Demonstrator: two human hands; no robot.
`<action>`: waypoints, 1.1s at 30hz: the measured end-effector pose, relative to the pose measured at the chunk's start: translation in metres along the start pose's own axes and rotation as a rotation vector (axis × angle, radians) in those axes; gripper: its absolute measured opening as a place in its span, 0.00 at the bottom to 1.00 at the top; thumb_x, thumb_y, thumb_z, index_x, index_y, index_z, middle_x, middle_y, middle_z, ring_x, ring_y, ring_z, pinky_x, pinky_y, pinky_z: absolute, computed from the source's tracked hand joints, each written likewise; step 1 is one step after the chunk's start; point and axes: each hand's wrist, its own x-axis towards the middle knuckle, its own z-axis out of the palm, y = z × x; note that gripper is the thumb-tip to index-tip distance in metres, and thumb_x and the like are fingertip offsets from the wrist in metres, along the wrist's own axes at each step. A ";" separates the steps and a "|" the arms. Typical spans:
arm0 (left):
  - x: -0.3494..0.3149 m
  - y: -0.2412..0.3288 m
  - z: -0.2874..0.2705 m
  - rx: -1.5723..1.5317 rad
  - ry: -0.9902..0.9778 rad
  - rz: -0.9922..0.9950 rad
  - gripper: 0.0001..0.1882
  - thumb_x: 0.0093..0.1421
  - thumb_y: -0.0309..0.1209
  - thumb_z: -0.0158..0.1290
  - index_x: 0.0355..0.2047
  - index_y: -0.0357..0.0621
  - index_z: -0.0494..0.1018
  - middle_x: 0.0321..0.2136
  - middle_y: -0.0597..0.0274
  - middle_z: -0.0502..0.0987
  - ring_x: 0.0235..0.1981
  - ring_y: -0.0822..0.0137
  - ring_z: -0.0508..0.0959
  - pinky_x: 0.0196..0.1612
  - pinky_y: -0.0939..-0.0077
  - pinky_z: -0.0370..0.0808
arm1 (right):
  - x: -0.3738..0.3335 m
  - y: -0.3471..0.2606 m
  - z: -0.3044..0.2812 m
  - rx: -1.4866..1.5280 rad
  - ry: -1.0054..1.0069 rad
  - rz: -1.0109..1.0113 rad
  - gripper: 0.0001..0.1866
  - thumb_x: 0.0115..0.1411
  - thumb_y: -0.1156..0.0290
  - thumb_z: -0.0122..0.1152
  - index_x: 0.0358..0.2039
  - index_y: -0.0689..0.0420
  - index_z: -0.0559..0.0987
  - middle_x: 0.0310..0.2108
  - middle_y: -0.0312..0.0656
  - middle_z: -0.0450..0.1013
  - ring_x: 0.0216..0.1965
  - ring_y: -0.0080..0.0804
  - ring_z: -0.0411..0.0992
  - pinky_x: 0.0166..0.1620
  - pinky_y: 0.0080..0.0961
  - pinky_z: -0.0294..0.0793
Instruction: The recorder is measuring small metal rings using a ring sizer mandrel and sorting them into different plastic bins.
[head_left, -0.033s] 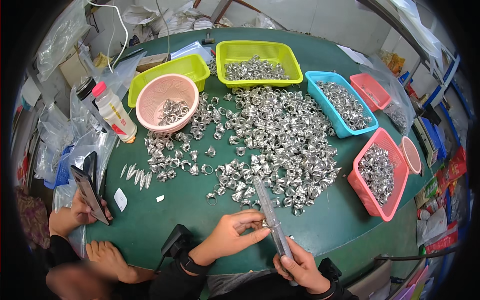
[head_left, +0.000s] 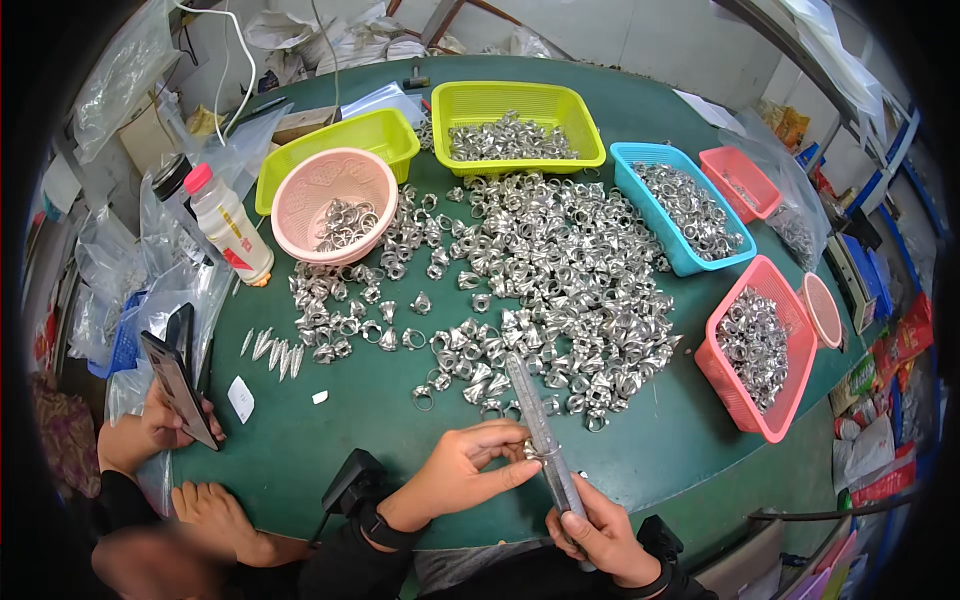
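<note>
My right hand point(head_left: 608, 535) is wrapped round the lower end of a grey ring mandrel point(head_left: 538, 420), which slants up and to the left over the near table edge. A silver ring point(head_left: 532, 449) sits around the mandrel about halfway along. Thumb and fingers of my left hand point(head_left: 465, 470) pinch that ring from the left side; its far part is hidden. Just beyond the mandrel's tip spreads a large heap of silver rings point(head_left: 560, 260) on the green table point(head_left: 400, 460).
Rings fill a yellow-green basket point(head_left: 590, 150), a blue basket point(head_left: 690, 262) and a pink basket point(head_left: 745, 425). A pale pink bowl point(head_left: 300, 190) holds some more. Leaf-shaped metal pieces point(head_left: 272, 350) lie at left, near a white bottle point(head_left: 230, 225). Another person's hand holds a phone point(head_left: 180, 385).
</note>
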 end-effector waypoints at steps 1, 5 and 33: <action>-0.001 0.001 0.000 0.006 0.014 0.020 0.11 0.47 0.21 0.49 0.33 0.28 0.65 0.27 0.61 0.66 0.28 0.76 0.66 0.31 0.85 0.66 | 0.000 0.000 -0.001 0.000 0.001 -0.001 0.24 0.55 0.71 0.41 0.51 0.61 0.49 0.22 0.36 0.60 0.16 0.14 0.54 0.18 0.08 0.54; -0.002 -0.001 -0.002 -0.051 -0.004 0.021 0.10 0.47 0.21 0.49 0.31 0.29 0.65 0.27 0.61 0.66 0.28 0.76 0.66 0.31 0.85 0.66 | 0.000 -0.002 0.000 -0.016 -0.033 -0.030 0.23 0.55 0.71 0.41 0.50 0.62 0.50 0.22 0.36 0.61 0.16 0.14 0.55 0.19 0.08 0.55; 0.005 -0.006 -0.001 0.103 0.011 -0.323 0.14 0.54 0.34 0.42 0.32 0.32 0.67 0.21 0.66 0.69 0.22 0.79 0.66 0.26 0.87 0.65 | -0.004 -0.010 0.001 0.101 0.010 0.189 0.23 0.57 0.67 0.34 0.52 0.57 0.46 0.23 0.39 0.60 0.14 0.17 0.56 0.15 0.11 0.58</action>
